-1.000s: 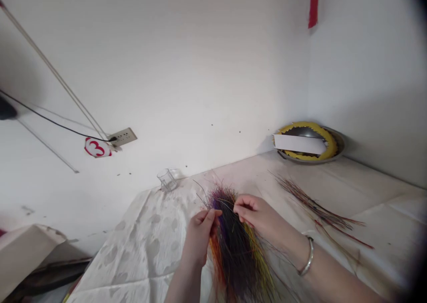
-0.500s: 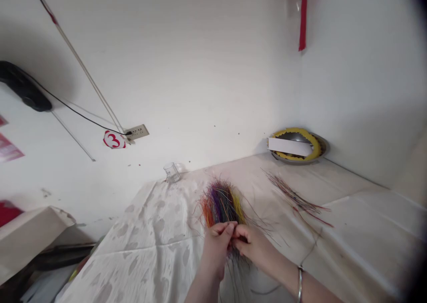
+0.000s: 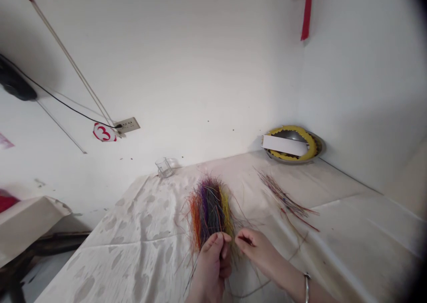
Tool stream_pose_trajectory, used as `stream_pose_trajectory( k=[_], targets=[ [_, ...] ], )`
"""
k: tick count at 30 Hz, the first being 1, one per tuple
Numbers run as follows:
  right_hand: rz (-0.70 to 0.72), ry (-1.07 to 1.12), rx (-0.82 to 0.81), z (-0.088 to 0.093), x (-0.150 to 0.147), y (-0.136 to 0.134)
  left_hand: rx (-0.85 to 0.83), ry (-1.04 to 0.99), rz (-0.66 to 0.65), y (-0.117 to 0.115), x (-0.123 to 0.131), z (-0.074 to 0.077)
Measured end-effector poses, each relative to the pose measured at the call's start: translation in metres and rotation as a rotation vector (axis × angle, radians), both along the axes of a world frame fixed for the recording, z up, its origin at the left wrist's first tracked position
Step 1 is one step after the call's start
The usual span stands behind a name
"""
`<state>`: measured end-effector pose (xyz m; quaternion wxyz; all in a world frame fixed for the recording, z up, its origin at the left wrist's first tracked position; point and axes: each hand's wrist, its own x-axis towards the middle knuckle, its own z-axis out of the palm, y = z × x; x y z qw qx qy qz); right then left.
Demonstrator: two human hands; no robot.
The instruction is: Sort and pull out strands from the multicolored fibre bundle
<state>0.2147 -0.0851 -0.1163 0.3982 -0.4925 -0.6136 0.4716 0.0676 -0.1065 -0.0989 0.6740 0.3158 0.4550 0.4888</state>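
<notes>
Nearest the viewer, the left hand (image 3: 211, 263) grips the lower end of a bundle of coloured strands (image 3: 210, 212), fingers closed around it; the bundle fans out away from the hand, over a patterned white cloth (image 3: 110, 254). The right hand (image 3: 256, 252), with a bangle (image 3: 306, 287) at the wrist, lies just beside the bundle, fingers curled; whether they pinch a strand cannot be told. Farther right, loose strands (image 3: 287, 200) lie on the cloth. Beyond, near the wall, stand a glass cup (image 3: 164, 167) and, at the far corner, a metal dish (image 3: 310, 143) bearing a paper strip (image 3: 285, 145).
</notes>
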Motion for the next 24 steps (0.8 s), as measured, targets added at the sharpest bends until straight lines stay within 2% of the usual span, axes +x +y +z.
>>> stream_pose_trajectory(
  k=[6,13,18,24],
  targets=[
    [0.057,0.146,-0.055,0.027,0.016,-0.008,0.007,0.118,-0.105,-0.005,0.024,-0.001],
    [0.064,0.198,-0.090,0.059,0.021,-0.031,0.064,0.210,-0.242,-0.018,0.030,0.003],
    [0.016,0.211,-0.078,0.062,0.008,-0.055,0.157,0.245,-0.328,-0.032,0.012,0.004],
    [-0.178,0.335,-0.074,0.058,-0.026,-0.072,0.136,0.289,-0.406,-0.049,-0.037,-0.001]
  ],
)
